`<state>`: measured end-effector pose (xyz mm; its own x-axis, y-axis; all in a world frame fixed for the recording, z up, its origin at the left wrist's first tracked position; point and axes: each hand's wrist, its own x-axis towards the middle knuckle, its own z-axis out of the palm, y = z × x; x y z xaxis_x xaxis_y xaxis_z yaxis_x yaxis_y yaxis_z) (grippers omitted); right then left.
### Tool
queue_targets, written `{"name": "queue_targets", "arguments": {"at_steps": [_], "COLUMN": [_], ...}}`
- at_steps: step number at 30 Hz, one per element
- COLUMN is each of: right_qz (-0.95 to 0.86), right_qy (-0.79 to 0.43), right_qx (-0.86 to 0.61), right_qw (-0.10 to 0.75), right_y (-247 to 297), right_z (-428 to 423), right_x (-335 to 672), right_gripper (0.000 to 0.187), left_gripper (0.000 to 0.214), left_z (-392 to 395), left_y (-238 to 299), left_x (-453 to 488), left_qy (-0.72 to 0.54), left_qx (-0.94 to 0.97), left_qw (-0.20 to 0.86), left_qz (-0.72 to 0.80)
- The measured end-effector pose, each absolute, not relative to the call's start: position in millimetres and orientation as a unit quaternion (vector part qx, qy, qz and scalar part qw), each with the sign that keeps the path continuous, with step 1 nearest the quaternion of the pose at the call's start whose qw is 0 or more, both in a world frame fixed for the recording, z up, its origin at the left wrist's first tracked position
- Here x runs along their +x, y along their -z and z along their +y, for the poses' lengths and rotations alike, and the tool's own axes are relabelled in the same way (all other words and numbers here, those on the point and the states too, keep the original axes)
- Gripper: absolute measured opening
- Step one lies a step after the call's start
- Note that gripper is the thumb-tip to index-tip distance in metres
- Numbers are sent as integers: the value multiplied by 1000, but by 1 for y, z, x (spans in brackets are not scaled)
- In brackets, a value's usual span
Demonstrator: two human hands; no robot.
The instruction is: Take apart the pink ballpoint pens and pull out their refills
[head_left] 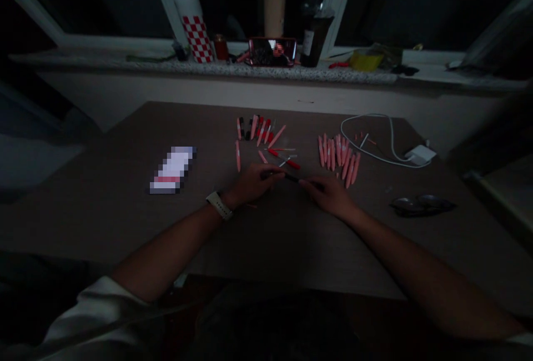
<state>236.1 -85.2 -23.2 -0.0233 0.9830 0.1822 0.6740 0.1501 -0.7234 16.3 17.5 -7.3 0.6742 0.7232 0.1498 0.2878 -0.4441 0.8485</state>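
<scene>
Left hand (255, 182): pinching one end!
Right hand (332, 193): pinching the other.
Dark pen (292, 178): between them, probably light, stiff; grip the barrel.

The slender dark pen-like object (292, 177) was oriented roughly crosswise, right end slightly nearer the wearer. The left hand (255, 181) and right hand (330, 192) gripped opposite ends; fingers partly covered both, leaving the midsection exposed.

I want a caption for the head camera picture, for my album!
Left hand and right hand hold a slim dark stick at a dim desk with pink pens.
</scene>
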Motion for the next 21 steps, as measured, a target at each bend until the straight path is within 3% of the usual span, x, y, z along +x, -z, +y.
{"name": "queue_targets", "arguments": {"at_steps": [21], "right_qz": [-661], "right_qy": [-255], "right_qx": [-598], "right_qw": [375], "right_y": [28], "right_z": [-87], "right_x": [236], "right_gripper": [37], "left_gripper": [29], "left_z": [21], "left_y": [10], "left_x": [16], "left_qy": [-225], "left_qx": [840], "left_qw": [387], "left_qz": [308]}}
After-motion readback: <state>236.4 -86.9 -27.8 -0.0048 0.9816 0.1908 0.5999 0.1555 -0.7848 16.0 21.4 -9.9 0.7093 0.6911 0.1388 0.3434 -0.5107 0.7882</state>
